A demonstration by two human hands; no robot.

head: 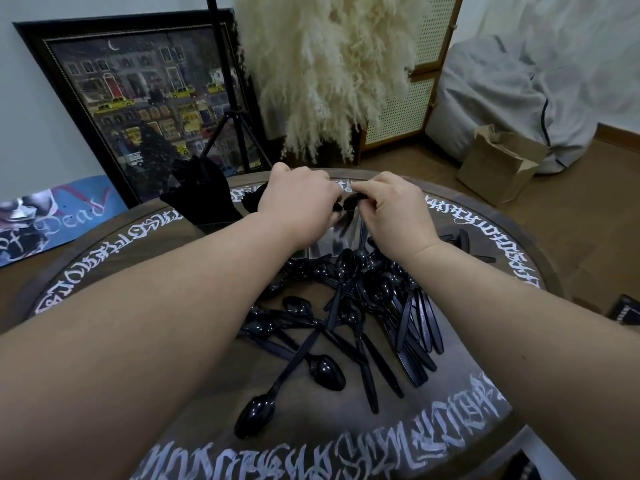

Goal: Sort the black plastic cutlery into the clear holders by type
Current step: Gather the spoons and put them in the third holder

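Note:
A heap of black plastic cutlery (349,317), mostly spoons and knives, lies on the round wooden table (104,271). Beyond the heap stands a clear holder (325,242), largely hidden behind my hands. My left hand (298,206) is curled above the holder's left side and grips black pieces, partly hidden. My right hand (391,209) pinches a black piece of cutlery (353,201) just above the holder; its type I cannot tell. Both hands nearly touch each other. One spoon (258,410) lies apart near the front.
White lettering rings the table rim. A black hand-shaped stand (204,192) sits at the table's far left. Behind are a framed picture (145,98), a tripod, pampas grass (325,71), a cardboard box (498,161) and a grey beanbag (519,84) on the floor.

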